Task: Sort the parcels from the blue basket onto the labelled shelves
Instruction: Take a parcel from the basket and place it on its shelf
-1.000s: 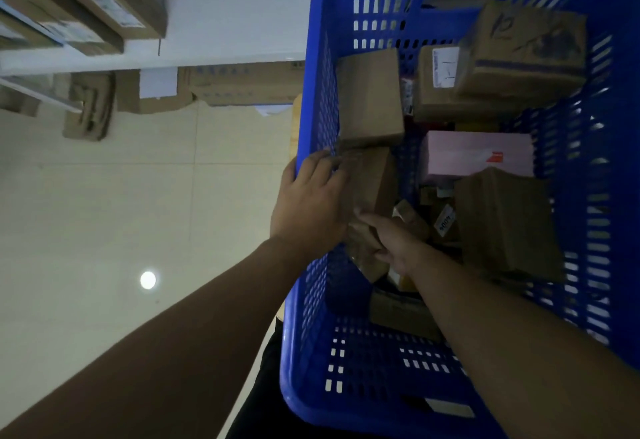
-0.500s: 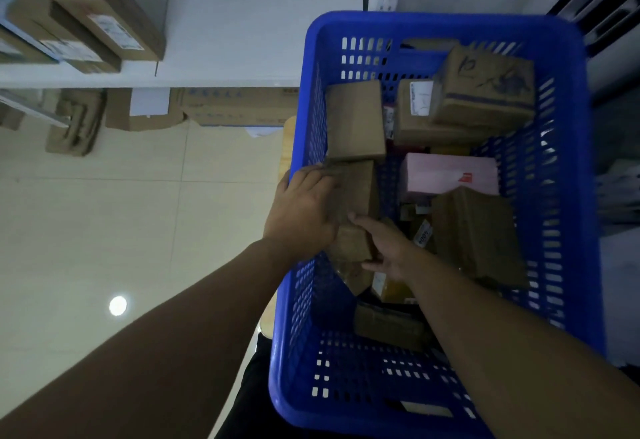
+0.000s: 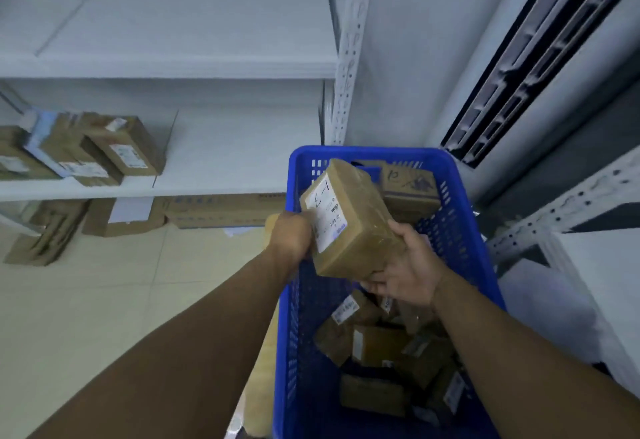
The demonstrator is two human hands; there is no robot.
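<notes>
A brown cardboard parcel point(image 3: 353, 220) with a white label marked "1-3" is held up above the blue basket point(image 3: 460, 231). My left hand point(image 3: 291, 234) grips its left side and my right hand point(image 3: 405, 265) grips its lower right corner from below. Several more brown parcels point(image 3: 381, 352) lie in the basket beneath, and another one point(image 3: 410, 186) sits at its far end.
A white shelf point(image 3: 214, 148) on the left carries several parcels point(image 3: 90, 148) at its left end. More boxes point(image 3: 194, 210) lie on the floor under it. A white perforated upright point(image 3: 346, 58) rises behind the basket. Another rack point(image 3: 561, 210) stands at the right.
Both hands have lifted the parcel out of the basket and turned its label toward me. The view has tilted up toward the shelves.
</notes>
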